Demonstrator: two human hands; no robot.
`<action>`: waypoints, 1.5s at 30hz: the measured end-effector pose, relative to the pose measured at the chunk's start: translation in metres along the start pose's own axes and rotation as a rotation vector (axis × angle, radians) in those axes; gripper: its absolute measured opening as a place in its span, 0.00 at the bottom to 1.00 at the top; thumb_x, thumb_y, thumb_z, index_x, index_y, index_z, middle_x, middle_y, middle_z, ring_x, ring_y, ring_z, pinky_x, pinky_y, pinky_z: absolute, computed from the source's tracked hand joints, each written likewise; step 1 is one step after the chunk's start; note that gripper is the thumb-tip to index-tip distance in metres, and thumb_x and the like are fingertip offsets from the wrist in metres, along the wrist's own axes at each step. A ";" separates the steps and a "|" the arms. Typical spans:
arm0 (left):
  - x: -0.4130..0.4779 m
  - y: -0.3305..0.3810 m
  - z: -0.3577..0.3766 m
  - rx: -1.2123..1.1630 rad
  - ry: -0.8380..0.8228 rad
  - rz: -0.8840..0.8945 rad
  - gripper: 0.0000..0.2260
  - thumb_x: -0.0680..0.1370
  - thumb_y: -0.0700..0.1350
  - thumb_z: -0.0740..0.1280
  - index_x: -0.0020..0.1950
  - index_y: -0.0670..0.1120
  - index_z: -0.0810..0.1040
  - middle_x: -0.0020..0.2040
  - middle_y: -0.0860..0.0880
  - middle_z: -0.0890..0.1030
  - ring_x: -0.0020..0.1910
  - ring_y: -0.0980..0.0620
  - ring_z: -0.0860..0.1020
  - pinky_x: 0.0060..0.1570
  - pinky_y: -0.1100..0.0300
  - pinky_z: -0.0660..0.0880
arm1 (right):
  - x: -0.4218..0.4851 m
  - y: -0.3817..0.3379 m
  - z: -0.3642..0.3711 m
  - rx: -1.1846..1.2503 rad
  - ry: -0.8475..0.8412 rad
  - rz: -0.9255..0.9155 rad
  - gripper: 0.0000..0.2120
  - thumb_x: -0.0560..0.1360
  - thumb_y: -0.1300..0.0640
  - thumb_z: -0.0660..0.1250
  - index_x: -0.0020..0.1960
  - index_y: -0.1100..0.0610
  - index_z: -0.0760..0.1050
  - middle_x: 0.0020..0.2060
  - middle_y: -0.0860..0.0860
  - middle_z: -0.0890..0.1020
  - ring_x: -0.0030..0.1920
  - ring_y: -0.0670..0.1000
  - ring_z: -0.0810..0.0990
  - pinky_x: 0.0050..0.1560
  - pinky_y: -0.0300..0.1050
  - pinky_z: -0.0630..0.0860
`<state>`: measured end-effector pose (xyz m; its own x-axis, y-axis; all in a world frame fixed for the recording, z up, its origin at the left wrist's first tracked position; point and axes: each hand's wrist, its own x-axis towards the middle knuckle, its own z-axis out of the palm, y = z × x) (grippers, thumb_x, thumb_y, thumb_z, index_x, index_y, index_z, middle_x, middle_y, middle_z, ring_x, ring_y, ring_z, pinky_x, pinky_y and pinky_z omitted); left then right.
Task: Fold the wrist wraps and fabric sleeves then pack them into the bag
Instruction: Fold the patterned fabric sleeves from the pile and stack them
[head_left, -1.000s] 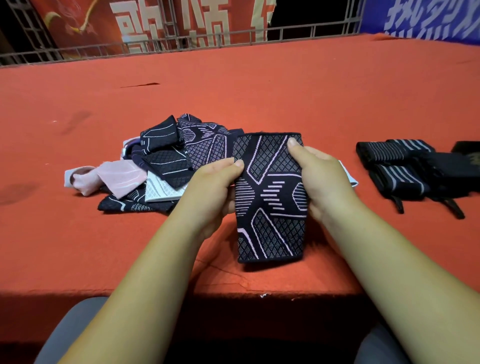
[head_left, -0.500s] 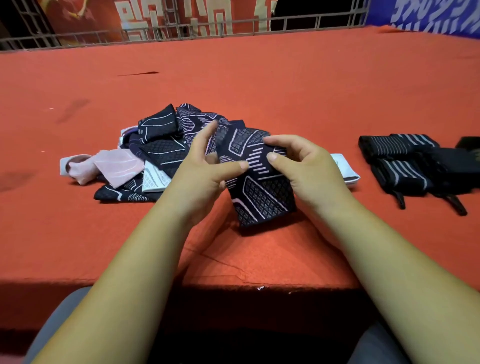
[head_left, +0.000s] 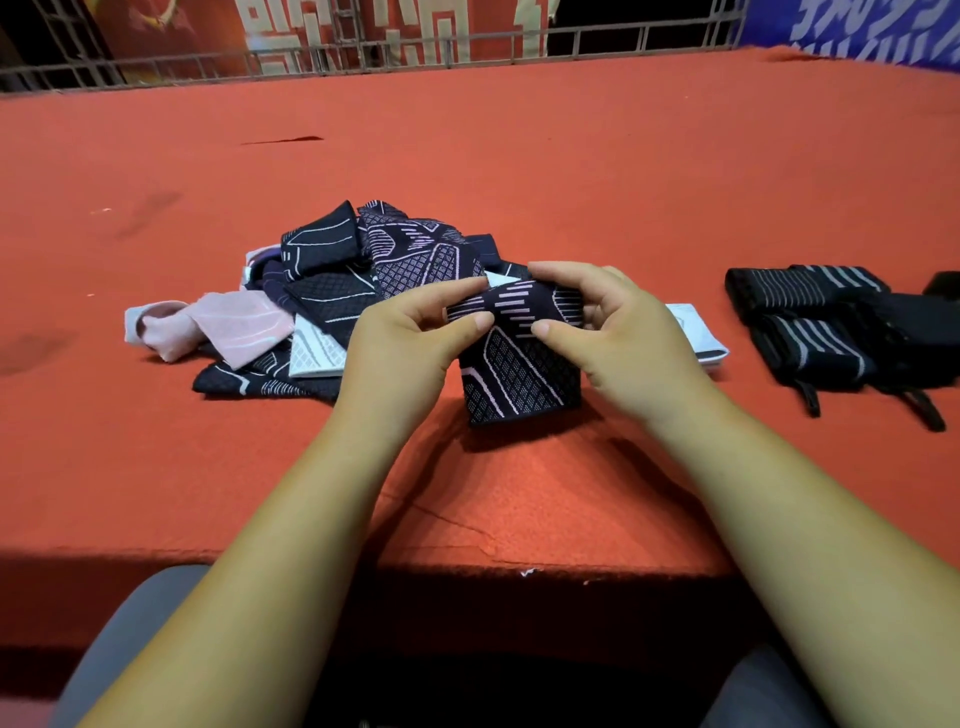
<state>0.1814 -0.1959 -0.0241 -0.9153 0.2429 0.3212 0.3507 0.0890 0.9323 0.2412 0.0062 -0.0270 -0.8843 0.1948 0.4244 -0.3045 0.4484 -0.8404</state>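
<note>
Near the front edge of the surface, my left grip and right grip both pinch the patterned sleeve along its folded top. I judge it a soft, light, stretchy knit, best held at both corners. The white item behind is possibly the bag.

surface: red table | left-centre: sleeve pile | right: striped wrist wraps | between: white item, perhaps packaging
</note>
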 end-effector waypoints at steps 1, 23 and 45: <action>0.000 0.000 -0.001 0.018 0.004 0.015 0.16 0.78 0.40 0.78 0.63 0.53 0.88 0.48 0.47 0.89 0.47 0.57 0.84 0.58 0.53 0.83 | -0.001 0.000 0.000 -0.008 0.001 -0.014 0.23 0.77 0.61 0.76 0.69 0.43 0.82 0.58 0.51 0.80 0.57 0.47 0.86 0.67 0.55 0.80; 0.002 -0.004 0.002 0.571 0.026 0.378 0.07 0.83 0.42 0.70 0.59 0.50 0.84 0.51 0.50 0.75 0.51 0.56 0.74 0.52 0.73 0.66 | 0.000 0.005 0.002 -0.223 0.101 -0.024 0.07 0.76 0.55 0.79 0.52 0.48 0.85 0.47 0.49 0.80 0.47 0.47 0.81 0.51 0.44 0.76; 0.001 -0.004 0.009 0.054 -0.019 -0.173 0.19 0.84 0.59 0.66 0.56 0.42 0.83 0.48 0.45 0.89 0.47 0.43 0.87 0.52 0.43 0.84 | -0.005 0.004 0.022 -0.065 0.025 0.246 0.08 0.86 0.42 0.63 0.61 0.45 0.72 0.49 0.41 0.84 0.50 0.39 0.82 0.52 0.39 0.75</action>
<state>0.1806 -0.1875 -0.0284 -0.9594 0.2372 0.1529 0.1986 0.1827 0.9629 0.2365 -0.0115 -0.0399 -0.9198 0.3261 0.2184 -0.0571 0.4394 -0.8965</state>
